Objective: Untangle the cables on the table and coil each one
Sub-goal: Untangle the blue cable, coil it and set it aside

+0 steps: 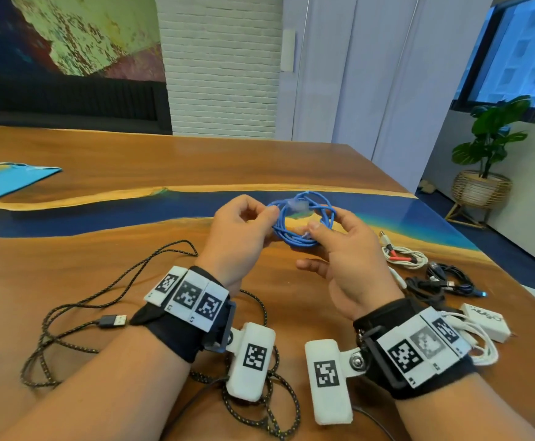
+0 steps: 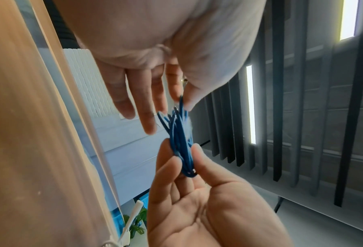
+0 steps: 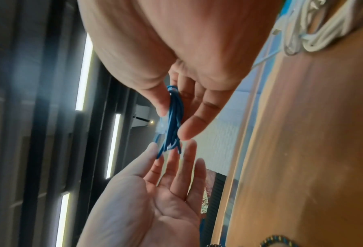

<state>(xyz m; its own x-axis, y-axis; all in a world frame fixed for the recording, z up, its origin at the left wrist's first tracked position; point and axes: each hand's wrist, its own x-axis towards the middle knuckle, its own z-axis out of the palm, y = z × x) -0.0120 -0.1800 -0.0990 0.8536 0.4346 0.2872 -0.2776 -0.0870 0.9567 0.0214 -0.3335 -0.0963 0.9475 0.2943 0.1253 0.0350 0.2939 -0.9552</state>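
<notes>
Both hands' fingers [image 1: 271, 212] around blue cable [image 1: 301, 222]

From my feed, a white brick column [image 1: 221, 65] rises at top centre, with pale wall panels [image 1: 371, 74] to its right. A mottled green and red mural [image 1: 69, 33] fills the upper left above a dark bench [image 1: 69, 103]. At upper right a dark-framed window [image 1: 514, 52] glows blue, and below it a potted plant [image 1: 492, 135] stands in a woven basket [image 1: 479, 189].
</notes>
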